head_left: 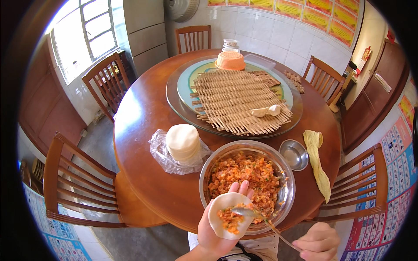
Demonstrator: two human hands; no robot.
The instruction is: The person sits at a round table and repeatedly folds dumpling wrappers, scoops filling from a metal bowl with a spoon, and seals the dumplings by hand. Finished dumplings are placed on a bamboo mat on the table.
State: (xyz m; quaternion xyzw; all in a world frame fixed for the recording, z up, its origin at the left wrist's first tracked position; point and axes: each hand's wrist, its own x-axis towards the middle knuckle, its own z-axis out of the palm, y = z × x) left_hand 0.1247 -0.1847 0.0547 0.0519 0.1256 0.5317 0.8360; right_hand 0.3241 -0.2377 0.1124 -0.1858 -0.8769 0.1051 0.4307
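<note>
On the palm of my left hand [207, 233] lies a round dumpling wrapper [216, 208] with orange minced filling [230, 223] on it. My right hand [318, 243] grips the handle of a metal spoon [277, 233], whose bowl rests on the filling. Both hands are at the near rim of a steel mixing bowl [289, 204] holding more of the orange mixture [245, 176]. Left of the bowl, a stack of round wrappers [183, 142] stands on a crumpled plastic bag [161, 160]. Two folded dumplings [264, 111] sit on a woven bamboo mat [235, 98] farther back.
A small metal bowl [294, 155] and a yellowish cloth [315, 163] lie right of the mixing bowl. Behind the mat, an orange basket [230, 61] and stacked bowls [230, 44] stand on the round wooden table [140, 107]. Wooden chairs [85, 182] surround it.
</note>
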